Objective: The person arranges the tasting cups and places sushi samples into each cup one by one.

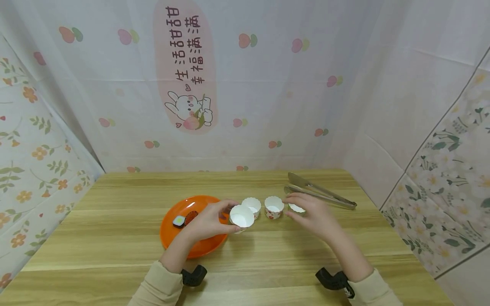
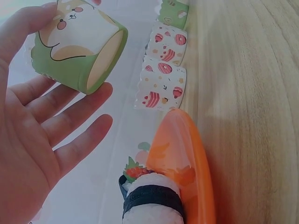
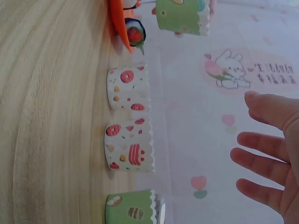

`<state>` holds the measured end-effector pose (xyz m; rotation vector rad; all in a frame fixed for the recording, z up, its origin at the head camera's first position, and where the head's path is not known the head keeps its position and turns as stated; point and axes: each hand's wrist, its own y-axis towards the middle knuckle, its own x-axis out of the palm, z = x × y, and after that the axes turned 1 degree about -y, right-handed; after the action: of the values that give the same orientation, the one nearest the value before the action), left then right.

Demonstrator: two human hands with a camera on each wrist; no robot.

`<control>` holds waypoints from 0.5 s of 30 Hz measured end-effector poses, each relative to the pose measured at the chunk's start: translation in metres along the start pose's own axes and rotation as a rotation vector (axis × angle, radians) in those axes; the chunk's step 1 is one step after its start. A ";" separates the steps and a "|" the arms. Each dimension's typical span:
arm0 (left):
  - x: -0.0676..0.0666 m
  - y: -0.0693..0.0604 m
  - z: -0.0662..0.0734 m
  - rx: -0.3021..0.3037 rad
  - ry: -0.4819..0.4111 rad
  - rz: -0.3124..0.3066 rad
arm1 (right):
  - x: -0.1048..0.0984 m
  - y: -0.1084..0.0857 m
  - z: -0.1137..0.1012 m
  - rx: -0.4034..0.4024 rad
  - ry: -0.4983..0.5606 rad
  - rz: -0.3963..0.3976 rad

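My left hand (image 1: 208,222) grips a green paper baking cup (image 2: 77,46) with a dog face printed on its side. The cup is raised and tilted in the left wrist view, held between thumb and fingers beside the orange plate. Two white paper cups with red cake prints stand on the table, one farther left (image 3: 128,88) and one farther right (image 3: 130,145). Another green cup (image 3: 131,207) stands at the right end of that row. Above it hovers my right hand (image 1: 311,214), fingers relaxed and holding nothing; in the head view it partly covers that green cup.
An orange plate (image 1: 172,242) at the left bears several sushi pieces, among them a rice piece with a dark band (image 2: 154,198). Metal tongs (image 1: 325,193) lie at the back right of the wooden table (image 1: 268,272). A printed curtain (image 1: 275,106) hangs behind.
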<state>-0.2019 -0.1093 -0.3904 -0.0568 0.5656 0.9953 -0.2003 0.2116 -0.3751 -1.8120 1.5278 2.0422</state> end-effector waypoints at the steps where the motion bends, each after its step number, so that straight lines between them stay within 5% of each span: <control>1: 0.000 0.000 0.000 0.000 0.001 -0.001 | 0.001 0.001 -0.001 -0.011 0.003 0.002; 15: 0.003 0.000 0.000 -0.002 0.015 -0.010 | 0.007 0.004 -0.019 -0.068 0.008 -0.010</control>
<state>-0.2004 -0.1073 -0.3916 -0.0692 0.5774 0.9861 -0.1910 0.1930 -0.3750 -1.8486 1.4662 2.1098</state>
